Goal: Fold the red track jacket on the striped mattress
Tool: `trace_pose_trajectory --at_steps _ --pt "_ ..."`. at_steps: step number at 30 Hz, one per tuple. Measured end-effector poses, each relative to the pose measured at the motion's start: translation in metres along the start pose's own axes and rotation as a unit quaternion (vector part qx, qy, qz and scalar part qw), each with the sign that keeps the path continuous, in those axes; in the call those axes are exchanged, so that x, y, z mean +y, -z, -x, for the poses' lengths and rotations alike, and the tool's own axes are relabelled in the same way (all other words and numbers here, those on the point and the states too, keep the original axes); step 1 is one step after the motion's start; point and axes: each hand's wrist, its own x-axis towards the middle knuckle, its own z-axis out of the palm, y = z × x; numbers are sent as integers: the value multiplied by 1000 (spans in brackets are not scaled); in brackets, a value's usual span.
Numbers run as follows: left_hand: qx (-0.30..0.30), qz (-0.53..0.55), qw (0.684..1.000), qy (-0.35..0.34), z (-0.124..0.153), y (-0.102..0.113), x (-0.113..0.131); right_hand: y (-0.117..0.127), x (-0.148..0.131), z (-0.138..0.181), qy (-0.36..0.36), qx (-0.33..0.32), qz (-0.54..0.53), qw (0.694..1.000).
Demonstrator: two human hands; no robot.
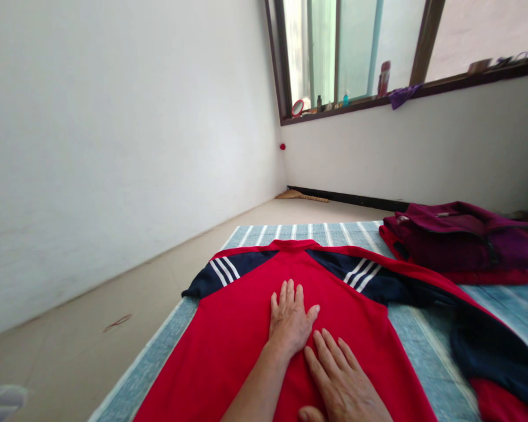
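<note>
A red jacket [229,346] with navy shoulders and white stripes lies flat, back side up, on a blue striped mat [426,340]. My left hand [290,319] rests palm down on the middle of the jacket, fingers stretched out and together. My right hand [341,378] lies flat beside it, slightly nearer to me, fingers extended and touching the red cloth. Neither hand holds anything. The jacket's right sleeve [493,346] stretches out across the mat toward the right edge.
A stack of folded maroon and red clothes [462,240] sits on the mat's far right. A bare beige floor [92,310] runs along the white wall at left. A broom [301,196] lies by the far wall under a window sill [347,105] holding small bottles.
</note>
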Motion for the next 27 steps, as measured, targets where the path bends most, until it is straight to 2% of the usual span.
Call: trace_pose_trajectory --at_steps 27 --pt "-12 3 1000 3 1 3 1 -8 2 0 6 29 5 1000"
